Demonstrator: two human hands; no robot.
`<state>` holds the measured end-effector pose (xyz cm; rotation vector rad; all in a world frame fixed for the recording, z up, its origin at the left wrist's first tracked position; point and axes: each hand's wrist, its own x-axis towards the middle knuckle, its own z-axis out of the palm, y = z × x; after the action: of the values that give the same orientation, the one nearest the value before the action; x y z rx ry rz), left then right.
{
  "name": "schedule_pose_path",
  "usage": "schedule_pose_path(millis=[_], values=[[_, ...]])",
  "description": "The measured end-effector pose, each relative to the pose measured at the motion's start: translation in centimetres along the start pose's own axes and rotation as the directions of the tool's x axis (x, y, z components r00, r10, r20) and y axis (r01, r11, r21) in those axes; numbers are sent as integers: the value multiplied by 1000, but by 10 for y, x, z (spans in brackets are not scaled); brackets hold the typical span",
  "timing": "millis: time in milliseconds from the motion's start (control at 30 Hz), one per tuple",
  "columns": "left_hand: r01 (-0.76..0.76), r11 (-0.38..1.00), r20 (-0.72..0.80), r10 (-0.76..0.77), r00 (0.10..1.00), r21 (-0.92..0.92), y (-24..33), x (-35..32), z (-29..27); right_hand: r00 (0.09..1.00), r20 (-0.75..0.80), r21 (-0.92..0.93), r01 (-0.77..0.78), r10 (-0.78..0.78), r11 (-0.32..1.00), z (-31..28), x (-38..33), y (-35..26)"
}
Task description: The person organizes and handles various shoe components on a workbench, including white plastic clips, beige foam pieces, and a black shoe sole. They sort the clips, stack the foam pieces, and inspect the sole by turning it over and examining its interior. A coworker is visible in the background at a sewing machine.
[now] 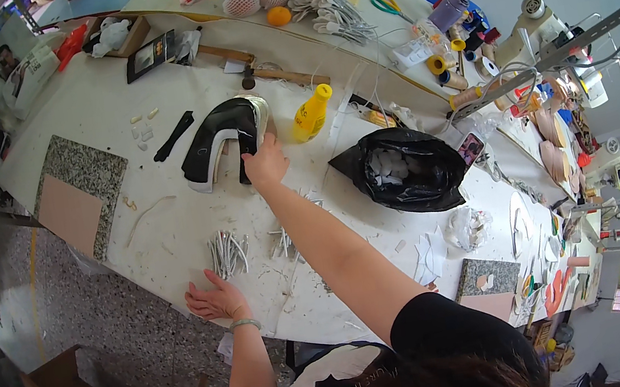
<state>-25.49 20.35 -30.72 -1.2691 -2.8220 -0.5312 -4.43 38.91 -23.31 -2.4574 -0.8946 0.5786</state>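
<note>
The right hand [265, 164] reaches out, fingers closed on the black and white shoe upper [225, 138] mid-table. The left hand [213, 297] lies flat, fingers spread, at the near edge of the white, scuffed table [170, 222]. A yellow bottle [312, 113] and black bag [403, 171] sit beyond; speckled floor [62, 302] below.

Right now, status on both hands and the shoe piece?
Right hand reaching, touching black-and-white shoe upper. Left hand flat on table. Yellow bottle beside the upper.

View: single head-worn fisheye, looking steeply down and forward over the counter [172, 238]; close range; edges bend toward the rim.
</note>
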Motion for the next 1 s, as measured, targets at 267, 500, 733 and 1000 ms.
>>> schedule_pose_path(millis=[267, 500, 733, 1000], values=[[17, 998, 18, -16, 1000, -61, 3, -3, -7, 923, -197, -195, 294, -331, 936, 1, -4, 9], [243, 729, 275, -78, 958, -640, 7, 37, -48, 871, -76, -161, 471, -486, 867, 21, 9, 11], [154, 425, 370, 491, 788, -892, 202, 86, -54, 781, -134, 242, 622, -609, 744, 3, -2, 11], [293, 677, 705, 476, 526, -675, 293, 114, -37, 400, -76, 517, 799, -913, 307, -25, -6, 9]])
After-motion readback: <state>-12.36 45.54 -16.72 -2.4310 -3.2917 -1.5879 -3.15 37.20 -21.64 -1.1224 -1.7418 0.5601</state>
